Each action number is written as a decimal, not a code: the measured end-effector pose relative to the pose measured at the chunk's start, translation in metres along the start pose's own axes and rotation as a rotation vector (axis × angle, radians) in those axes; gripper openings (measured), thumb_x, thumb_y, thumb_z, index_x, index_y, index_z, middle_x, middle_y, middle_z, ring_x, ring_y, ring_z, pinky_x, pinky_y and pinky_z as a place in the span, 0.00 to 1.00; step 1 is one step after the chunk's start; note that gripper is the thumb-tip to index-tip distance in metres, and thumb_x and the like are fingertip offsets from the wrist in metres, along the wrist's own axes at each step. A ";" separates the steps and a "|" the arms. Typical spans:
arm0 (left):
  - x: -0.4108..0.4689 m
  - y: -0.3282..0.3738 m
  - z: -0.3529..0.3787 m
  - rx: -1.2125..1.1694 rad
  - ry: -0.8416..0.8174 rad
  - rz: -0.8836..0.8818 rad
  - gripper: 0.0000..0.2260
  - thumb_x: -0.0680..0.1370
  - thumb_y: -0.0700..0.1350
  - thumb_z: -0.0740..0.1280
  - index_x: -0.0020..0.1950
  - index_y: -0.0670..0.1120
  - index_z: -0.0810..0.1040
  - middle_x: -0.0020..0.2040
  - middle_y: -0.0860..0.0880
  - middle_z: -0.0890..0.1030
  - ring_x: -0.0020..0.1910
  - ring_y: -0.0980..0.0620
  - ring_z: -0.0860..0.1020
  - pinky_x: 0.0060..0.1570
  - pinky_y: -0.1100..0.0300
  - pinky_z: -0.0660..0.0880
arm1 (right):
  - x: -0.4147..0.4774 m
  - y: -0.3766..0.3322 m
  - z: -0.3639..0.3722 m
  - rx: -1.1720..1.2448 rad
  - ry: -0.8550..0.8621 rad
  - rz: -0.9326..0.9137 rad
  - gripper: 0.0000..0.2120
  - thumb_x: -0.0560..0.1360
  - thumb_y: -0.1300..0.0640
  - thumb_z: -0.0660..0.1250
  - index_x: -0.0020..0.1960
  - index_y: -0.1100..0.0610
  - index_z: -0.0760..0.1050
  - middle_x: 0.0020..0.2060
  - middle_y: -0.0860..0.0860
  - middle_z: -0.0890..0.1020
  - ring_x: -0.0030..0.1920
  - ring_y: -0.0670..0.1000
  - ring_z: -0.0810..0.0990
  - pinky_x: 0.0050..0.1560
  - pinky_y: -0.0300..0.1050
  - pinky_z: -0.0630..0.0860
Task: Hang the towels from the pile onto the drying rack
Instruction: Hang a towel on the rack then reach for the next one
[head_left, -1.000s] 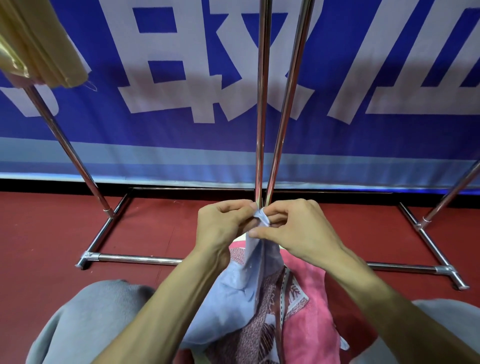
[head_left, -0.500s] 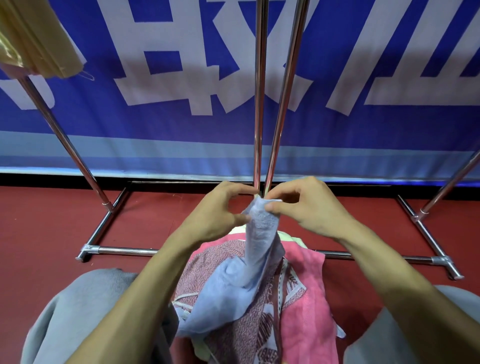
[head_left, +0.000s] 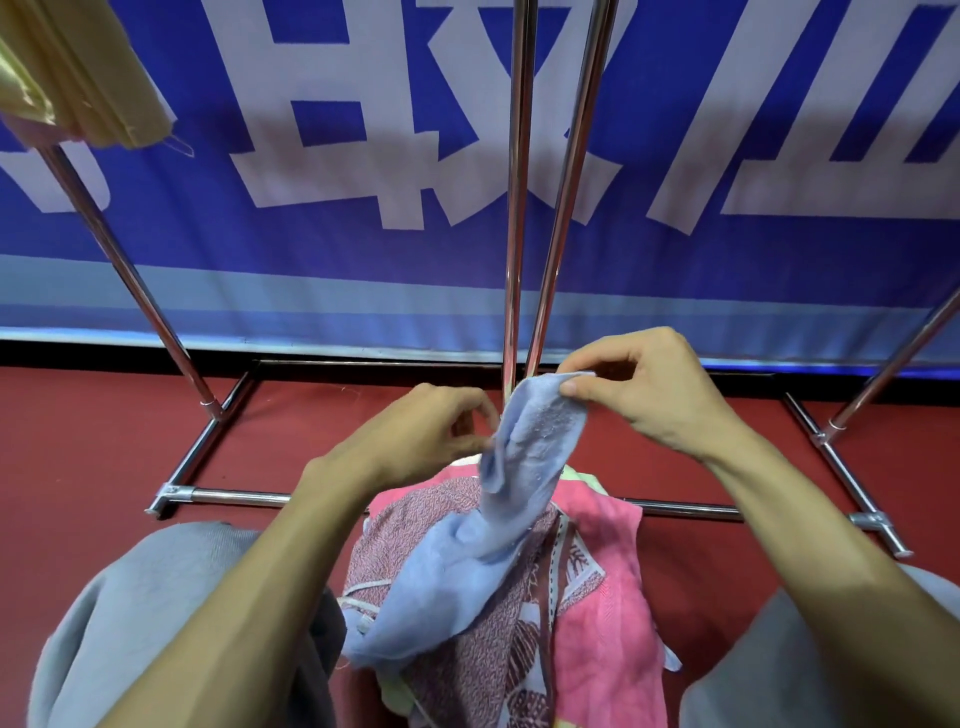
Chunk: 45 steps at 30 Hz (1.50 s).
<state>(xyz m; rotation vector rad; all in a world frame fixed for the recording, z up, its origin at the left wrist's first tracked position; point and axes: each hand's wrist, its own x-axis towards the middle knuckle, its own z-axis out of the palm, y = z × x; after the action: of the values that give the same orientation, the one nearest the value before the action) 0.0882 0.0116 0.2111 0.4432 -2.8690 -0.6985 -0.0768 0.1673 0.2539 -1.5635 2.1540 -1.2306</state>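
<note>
My right hand (head_left: 660, 395) pinched the top corner of the light-blue terry towel (head_left: 524, 467); my left hand (head_left: 431, 431) pinched its left edge. They had drawn apart, spreading it.

Two close upright rack poles (head_left: 514, 208) ahead.

Blue banner (head_left: 675, 270) across back, large white characters (head_left: 254, 104) cut off by top edge. Pale blue band (head_left: 311, 301) along banner's lower part. Black strip (head_left: 104, 354) under banner, at floor line. Dark red floor (head_left: 78, 457), matte, stretching from strip toward viewer on both sides.
</note>
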 end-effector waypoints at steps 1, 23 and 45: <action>0.000 -0.002 0.003 0.036 -0.023 -0.002 0.09 0.75 0.49 0.71 0.54 0.51 0.77 0.43 0.51 0.81 0.42 0.54 0.78 0.46 0.53 0.75 | 0.000 0.000 -0.001 0.033 -0.001 -0.004 0.15 0.69 0.64 0.74 0.36 0.42 0.80 0.36 0.43 0.85 0.38 0.38 0.79 0.45 0.32 0.73; -0.004 0.000 -0.017 0.017 0.474 -0.218 0.08 0.74 0.51 0.72 0.41 0.47 0.82 0.33 0.50 0.79 0.34 0.51 0.75 0.33 0.62 0.66 | 0.012 0.027 -0.005 -0.156 0.273 0.189 0.03 0.70 0.59 0.73 0.42 0.53 0.84 0.30 0.46 0.81 0.34 0.44 0.78 0.35 0.22 0.66; 0.001 0.057 -0.139 0.010 0.782 -0.072 0.07 0.74 0.38 0.70 0.51 0.43 0.85 0.46 0.49 0.85 0.41 0.59 0.80 0.39 0.80 0.69 | 0.050 -0.056 -0.070 0.197 0.495 0.112 0.08 0.59 0.55 0.82 0.34 0.50 0.83 0.31 0.47 0.84 0.35 0.45 0.81 0.44 0.47 0.81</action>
<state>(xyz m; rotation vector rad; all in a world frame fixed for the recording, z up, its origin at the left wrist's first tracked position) 0.1035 0.0005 0.3596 0.6482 -2.1262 -0.3923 -0.1005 0.1544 0.3531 -1.1273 2.2603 -1.8787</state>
